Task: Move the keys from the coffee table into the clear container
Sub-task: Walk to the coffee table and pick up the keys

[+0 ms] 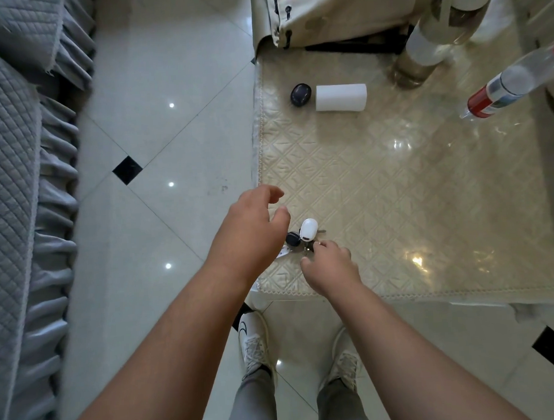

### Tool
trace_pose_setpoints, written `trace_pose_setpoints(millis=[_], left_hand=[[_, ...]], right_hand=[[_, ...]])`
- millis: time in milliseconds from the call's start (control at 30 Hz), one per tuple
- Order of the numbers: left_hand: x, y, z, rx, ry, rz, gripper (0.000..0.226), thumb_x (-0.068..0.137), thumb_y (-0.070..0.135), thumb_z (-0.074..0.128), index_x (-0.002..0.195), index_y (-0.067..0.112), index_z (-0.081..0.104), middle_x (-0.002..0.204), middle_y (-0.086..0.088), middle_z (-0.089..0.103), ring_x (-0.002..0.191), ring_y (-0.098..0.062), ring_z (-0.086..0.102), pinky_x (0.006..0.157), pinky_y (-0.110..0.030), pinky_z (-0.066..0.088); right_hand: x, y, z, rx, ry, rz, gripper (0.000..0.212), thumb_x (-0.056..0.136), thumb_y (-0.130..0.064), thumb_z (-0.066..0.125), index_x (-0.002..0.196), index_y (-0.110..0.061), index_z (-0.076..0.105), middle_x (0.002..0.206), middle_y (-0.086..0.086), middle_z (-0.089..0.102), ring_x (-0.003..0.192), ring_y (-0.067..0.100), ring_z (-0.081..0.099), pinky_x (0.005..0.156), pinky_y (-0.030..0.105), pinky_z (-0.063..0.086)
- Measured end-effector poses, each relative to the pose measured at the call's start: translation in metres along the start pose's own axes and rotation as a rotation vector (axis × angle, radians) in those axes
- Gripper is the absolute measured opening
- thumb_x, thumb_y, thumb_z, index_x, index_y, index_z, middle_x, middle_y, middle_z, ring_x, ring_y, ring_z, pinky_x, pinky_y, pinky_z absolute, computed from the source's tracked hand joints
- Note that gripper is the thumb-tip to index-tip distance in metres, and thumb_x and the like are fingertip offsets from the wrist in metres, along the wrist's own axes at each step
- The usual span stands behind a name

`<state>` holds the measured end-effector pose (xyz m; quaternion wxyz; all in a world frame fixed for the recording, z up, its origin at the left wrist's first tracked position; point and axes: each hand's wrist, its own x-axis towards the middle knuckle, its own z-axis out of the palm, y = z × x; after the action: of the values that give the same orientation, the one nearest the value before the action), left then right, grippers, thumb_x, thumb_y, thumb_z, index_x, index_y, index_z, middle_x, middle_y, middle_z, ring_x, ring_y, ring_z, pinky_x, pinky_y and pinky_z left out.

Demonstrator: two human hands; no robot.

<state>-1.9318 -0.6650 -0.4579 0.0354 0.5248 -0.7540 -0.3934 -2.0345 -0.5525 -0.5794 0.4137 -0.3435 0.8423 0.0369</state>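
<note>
As both bare arms reach fwd from 6 o'clock, two white shoes (253, 341) stand on the pale tiled floor (171, 135) w/ black diamond insets, toes at the near edge of the coffee table (396, 204).

Keys (307, 249) lie flat on the table's beige embossed cover, close to its near-left corner. The bunch fans out: paper tag (283, 252) at the 8 o'clock end, dark fob (293, 238) in the middle, white fob (308, 230) toward 1 o'clock. So the long axis runs approx 8 to 2. The white fob's own length points to about 12–1.

Right hand (332, 267) comes in from 5 o'clock w/ fingers curled, index tip and thumb either side of the metal blades. It's prob. pinching them, but contact is hidden under the fingers, so can't tell.

Left hand (248, 230) hovers at 9 o'clock of the bunch, fingers loosely bent, holding nothing. Its thumb side covers part of the tag and sits just beside the dark fob.

Farther off at 12 o'clock a white roll (340, 97) lies on its side, axis 3–9, w/ a dark oval obj (301, 94) just beside its left end. Beyond, at 1–2 o'clock, stand a tall glass bottle (433, 44) and a clear plastic bottle (511, 85) w/ red label. Beige cloth (324, 14) drapes over the far edge. A grey quilted sofa (13, 158) runs along 9 o'clock, well apart from the table.
</note>
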Motion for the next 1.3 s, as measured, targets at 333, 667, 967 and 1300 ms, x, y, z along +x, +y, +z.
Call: trace_pose_setpoints(millis=[333, 667, 967, 1300], left_hand=[[-0.007, 0.008, 0.012, -0.008, 0.012, -0.015, 0.034, 0.092, 0.036, 0.046, 0.123, 0.030, 0.056, 0.124, 0.014, 0.055, 0.111, -0.002, 0.051, 0.091, -0.030, 0.046], [-0.001, 0.016, 0.025, 0.008, 0.045, 0.001, 0.033, 0.091, 0.036, 0.045, 0.121, 0.031, 0.057, 0.120, 0.015, 0.056, 0.109, -0.003, 0.052, 0.090, -0.034, 0.047], [0.015, -0.022, 0.074, 0.241, 0.097, -0.028, 0.027, 0.084, 0.036, 0.053, 0.108, 0.032, 0.062, 0.121, 0.012, 0.055, 0.117, -0.015, 0.044, 0.088, -0.036, 0.037], [0.033, -0.054, 0.120, 0.467, 0.059, -0.130, 0.025, 0.078, 0.044, 0.061, 0.100, 0.036, 0.070, 0.138, 0.013, 0.048, 0.131, -0.015, 0.027, 0.093, -0.041, 0.027]], right_hand=[[-0.050, 0.008, -0.045, 0.315, 0.654, -0.348, 0.019, 0.083, -0.006, 0.066, 0.096, -0.015, 0.074, 0.096, -0.002, 0.070, 0.092, 0.022, 0.062, 0.080, 0.041, 0.048], [-0.059, 0.015, -0.078, 0.457, 0.646, -0.426, 0.005, 0.086, -0.017, 0.070, 0.090, -0.021, 0.070, 0.086, -0.011, 0.066, 0.080, 0.006, 0.061, 0.072, 0.035, 0.051], [-0.052, 0.024, -0.079, 0.273, 0.675, -0.331, 0.005, 0.083, -0.028, 0.069, 0.087, -0.030, 0.066, 0.135, -0.012, 0.050, 0.125, 0.012, 0.043, 0.092, 0.038, 0.033], [-0.031, 0.026, -0.068, 0.286, 0.673, -0.314, 0.004, 0.084, -0.025, 0.069, 0.087, -0.027, 0.066, 0.134, -0.011, 0.052, 0.132, 0.014, 0.040, 0.100, 0.045, 0.035]])
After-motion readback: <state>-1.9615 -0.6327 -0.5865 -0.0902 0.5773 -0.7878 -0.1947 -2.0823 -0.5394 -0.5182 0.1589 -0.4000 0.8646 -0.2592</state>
